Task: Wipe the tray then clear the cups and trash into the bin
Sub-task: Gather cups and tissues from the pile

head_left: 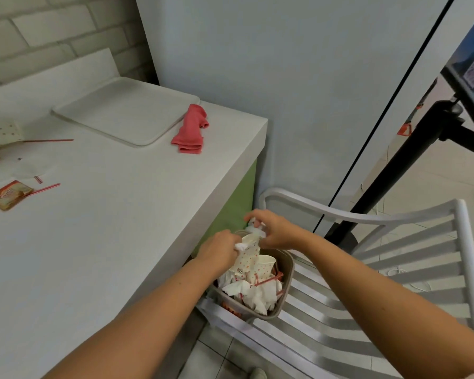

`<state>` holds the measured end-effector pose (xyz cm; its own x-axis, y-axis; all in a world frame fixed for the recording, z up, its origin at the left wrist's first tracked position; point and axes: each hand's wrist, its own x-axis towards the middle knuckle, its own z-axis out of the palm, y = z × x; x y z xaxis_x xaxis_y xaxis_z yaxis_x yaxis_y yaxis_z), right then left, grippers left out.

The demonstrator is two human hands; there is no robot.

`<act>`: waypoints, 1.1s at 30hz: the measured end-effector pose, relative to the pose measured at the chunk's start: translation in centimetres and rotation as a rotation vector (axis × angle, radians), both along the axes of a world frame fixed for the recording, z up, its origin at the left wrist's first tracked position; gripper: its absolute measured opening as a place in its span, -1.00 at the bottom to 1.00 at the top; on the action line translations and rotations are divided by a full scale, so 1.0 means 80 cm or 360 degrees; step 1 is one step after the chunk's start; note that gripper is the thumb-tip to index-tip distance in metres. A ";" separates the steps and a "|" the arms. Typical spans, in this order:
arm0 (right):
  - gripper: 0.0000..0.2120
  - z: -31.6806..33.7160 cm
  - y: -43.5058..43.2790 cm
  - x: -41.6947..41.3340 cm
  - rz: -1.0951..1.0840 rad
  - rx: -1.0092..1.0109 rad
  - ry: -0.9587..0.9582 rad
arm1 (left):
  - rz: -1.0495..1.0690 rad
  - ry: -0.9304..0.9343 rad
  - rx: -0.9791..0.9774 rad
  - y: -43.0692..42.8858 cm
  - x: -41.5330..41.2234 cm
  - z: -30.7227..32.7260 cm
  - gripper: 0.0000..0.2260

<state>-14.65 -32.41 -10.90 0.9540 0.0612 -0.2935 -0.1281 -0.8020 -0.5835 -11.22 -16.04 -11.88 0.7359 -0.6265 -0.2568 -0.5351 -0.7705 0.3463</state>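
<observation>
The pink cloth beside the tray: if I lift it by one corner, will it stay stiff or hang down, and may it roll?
The pink cloth lies folded in soft, rumpled layers, so it will probably droop and unfold. It looks thin, so likely light. Pushed, it should bunch or slide on the smooth table, not roll.

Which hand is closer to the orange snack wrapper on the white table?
Left. The left hand, gripping paper trash over the grey-brown bin, is well right of the orange snack wrapper; the right hand, also gripping trash, is farther right.
</observation>
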 end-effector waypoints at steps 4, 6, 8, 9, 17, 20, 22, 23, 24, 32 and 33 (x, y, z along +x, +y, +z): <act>-0.66 -0.009 0.007 -0.006 0.0184 -0.0272 0.0018 | -0.0077 0.0058 -0.0203 -0.013 -0.005 -0.001 -0.82; -0.71 -0.019 0.004 -0.013 0.0164 -0.0301 0.0056 | -0.0051 0.0106 -0.0321 -0.014 -0.006 -0.009 -0.81; -0.70 -0.032 -0.001 -0.021 0.0145 -0.0328 0.0132 | 0.0040 0.0160 -0.0414 -0.013 -0.007 -0.021 -0.79; -0.70 -0.040 -0.002 -0.025 0.0133 -0.0355 0.0167 | 0.0091 0.0201 -0.0430 -0.013 -0.007 -0.027 -0.79; -0.64 -0.080 -0.011 -0.047 0.0145 -0.0482 0.0371 | 0.0344 0.0286 -0.0217 -0.008 0.002 -0.067 -0.69; -0.67 -0.096 -0.007 -0.056 0.0195 -0.0519 0.0407 | 0.0459 0.0227 -0.0121 -0.004 0.008 -0.079 -0.67; -0.66 -0.106 0.002 -0.059 0.0238 -0.0532 0.0422 | 0.0534 0.0295 -0.0183 -0.003 0.009 -0.084 -0.69; -0.65 -0.110 0.007 -0.060 0.0261 -0.0537 0.0434 | 0.0567 0.0336 -0.0235 -0.003 0.010 -0.086 -0.70; -0.64 -0.113 0.012 -0.061 0.0290 -0.0550 0.0450 | 0.0594 0.0356 -0.0274 -0.003 0.010 -0.088 -0.72; -0.66 -0.128 0.024 -0.062 0.0367 -0.0673 0.0606 | 0.0620 0.0251 -0.0136 0.002 0.008 -0.106 -0.77; -0.66 -0.128 0.024 -0.062 0.0368 -0.0682 0.0612 | 0.0601 0.0233 -0.0111 0.004 0.007 -0.109 -0.76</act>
<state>-19.58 -30.52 -21.14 0.7510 0.0545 -0.6581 -0.0600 -0.9868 -0.1501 -10.65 -15.75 -20.58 0.8762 -0.3391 -0.3423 -0.1606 -0.8753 0.4561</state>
